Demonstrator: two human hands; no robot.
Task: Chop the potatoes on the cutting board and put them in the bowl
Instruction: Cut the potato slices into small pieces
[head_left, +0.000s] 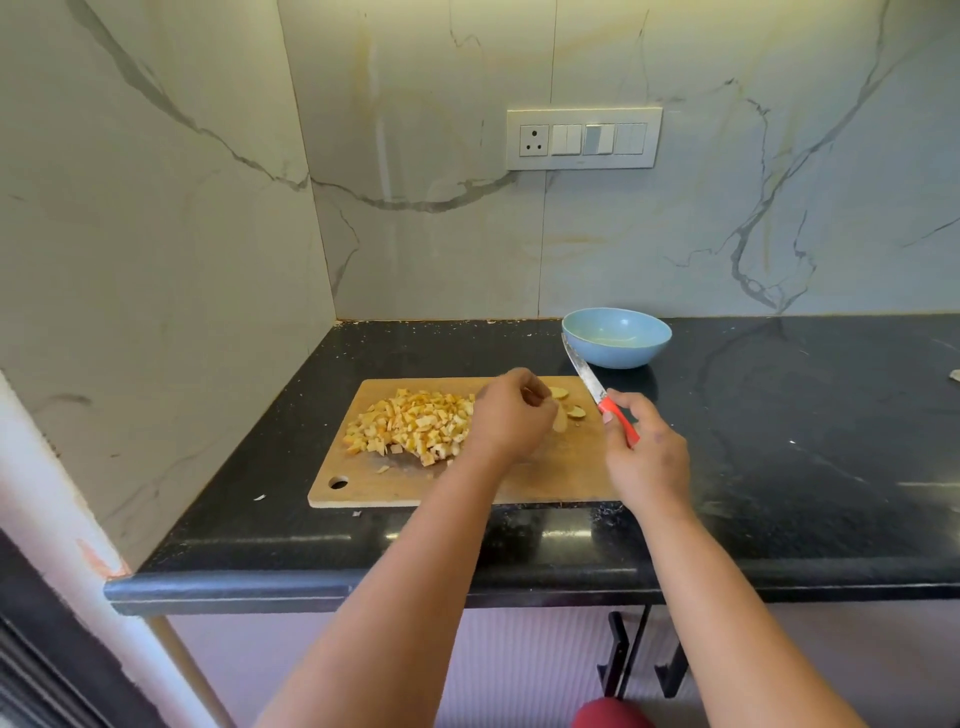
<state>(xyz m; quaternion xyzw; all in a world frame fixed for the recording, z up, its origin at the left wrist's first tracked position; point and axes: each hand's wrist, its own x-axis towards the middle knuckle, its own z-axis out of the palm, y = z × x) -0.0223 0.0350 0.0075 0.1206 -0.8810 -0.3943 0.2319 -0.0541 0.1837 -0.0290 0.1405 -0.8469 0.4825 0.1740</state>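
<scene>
Here our left hand (511, 413) pinched potato slices (563, 410) beside the diced potato pile (413, 426); our right hand (641, 447) gripped the red-handled knife (597, 392) near the blue bowl (616, 336).

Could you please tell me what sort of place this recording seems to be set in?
Most likely a home kitchen: a dark stone countertop with marble-look walls, a wooden cutting board bearing chopped potatoes, a blue bowl, and a wall switch panel.
</scene>
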